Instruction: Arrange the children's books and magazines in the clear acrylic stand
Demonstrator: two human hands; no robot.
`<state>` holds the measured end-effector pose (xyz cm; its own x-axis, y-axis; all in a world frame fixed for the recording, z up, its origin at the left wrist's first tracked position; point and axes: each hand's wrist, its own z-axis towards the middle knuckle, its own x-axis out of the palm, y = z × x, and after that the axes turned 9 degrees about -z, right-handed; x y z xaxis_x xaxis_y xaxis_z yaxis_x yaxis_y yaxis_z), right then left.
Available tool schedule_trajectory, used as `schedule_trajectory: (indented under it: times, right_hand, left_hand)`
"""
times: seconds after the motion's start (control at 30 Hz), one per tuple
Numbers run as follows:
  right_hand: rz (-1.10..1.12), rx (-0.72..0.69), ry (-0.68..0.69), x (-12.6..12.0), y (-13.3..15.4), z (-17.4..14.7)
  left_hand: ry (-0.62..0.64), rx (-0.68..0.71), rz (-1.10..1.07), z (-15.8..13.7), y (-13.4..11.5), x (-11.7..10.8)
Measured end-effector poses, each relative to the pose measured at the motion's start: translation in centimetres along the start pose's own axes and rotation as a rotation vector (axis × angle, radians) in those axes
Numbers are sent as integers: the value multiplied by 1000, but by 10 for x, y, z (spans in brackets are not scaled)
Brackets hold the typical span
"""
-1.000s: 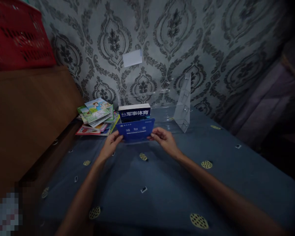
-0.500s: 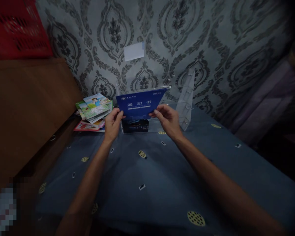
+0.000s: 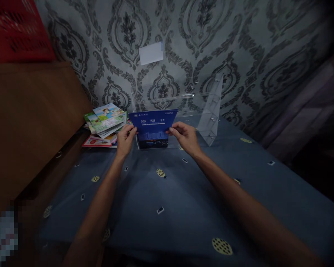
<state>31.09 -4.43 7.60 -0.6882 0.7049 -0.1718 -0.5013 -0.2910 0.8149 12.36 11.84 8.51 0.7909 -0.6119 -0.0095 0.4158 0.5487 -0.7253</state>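
Fingers (image 3: 174,132) pinch the blue booklet (image 3: 152,125) at both side edges (tablecloth (image 3: 189,200) stretching in front).

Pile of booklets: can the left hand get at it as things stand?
Probably yes: the left hand is close beside the pile, with nothing visible between them. It holds the left edge of the blue booklet, though, so it would likely need to let go first.
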Motion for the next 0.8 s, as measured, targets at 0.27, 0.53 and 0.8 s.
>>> schedule_trajectory:
  times: [0.27, 0.53, 0.8]
  right_hand:
    - [-4, -59, -29, -1, 10, 2]
    - [-50, 5, 61, 1, -5, 0]
    - [-389, -26, 81, -5, -12, -2]
  left_hand:
    - [-8, 142, 162, 6, -19, -1]
    - [74, 36, 115, 2, -3, -9]
    - [86, -48, 106, 1, 7, -10]
